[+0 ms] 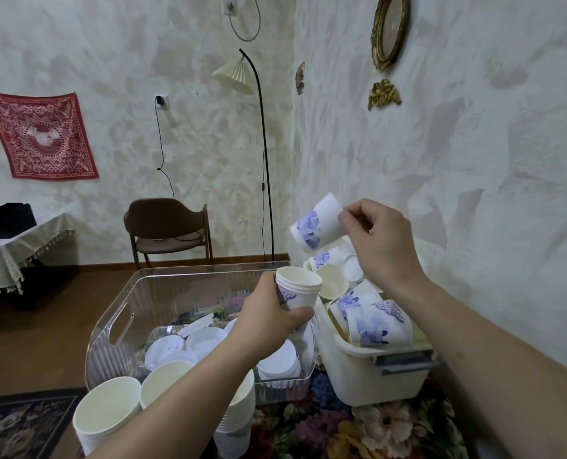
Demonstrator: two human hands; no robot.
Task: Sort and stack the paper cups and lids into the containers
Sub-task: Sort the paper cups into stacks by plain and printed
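Paper cup stack (298,289) gripped upright in left hand (268,321), fingers curled round it, above clear bin (123,321) of lids (206,337). Single blue-print cup (316,226) pinched by right hand (383,241), tilted, over white tub (361,359) of loose cups.

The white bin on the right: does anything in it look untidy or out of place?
Yes. In the white bin, blue-printed cups lie tipped on their sides, jumbled with lids rather than stacked. No visible damage or spills.

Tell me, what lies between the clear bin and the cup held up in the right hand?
In the head view, the left hand holds a stack of cups between the clear bin and the raised cup pinched by the right hand.
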